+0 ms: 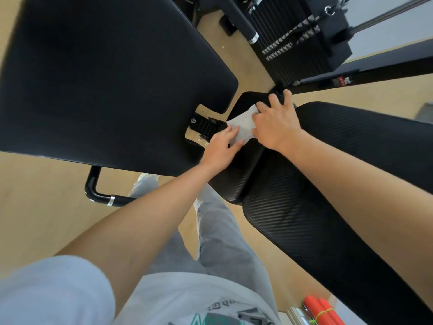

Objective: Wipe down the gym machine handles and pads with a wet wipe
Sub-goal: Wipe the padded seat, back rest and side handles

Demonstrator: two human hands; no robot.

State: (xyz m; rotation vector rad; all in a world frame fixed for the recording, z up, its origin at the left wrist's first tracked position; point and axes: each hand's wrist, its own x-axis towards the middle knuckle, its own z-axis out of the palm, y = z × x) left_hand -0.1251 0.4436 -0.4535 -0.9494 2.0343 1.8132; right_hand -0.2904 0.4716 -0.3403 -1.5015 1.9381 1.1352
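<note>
Bare forearms; a pale grey short-sleeved T-shirt [182, 299] with a dark and green print; grey trousers [218, 233].

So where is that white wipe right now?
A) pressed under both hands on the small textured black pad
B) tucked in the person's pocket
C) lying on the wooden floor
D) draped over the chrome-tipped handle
A: the white wipe lies flat on the small textured pad, with the left hand on its near edge and the right hand on its far side.
</note>
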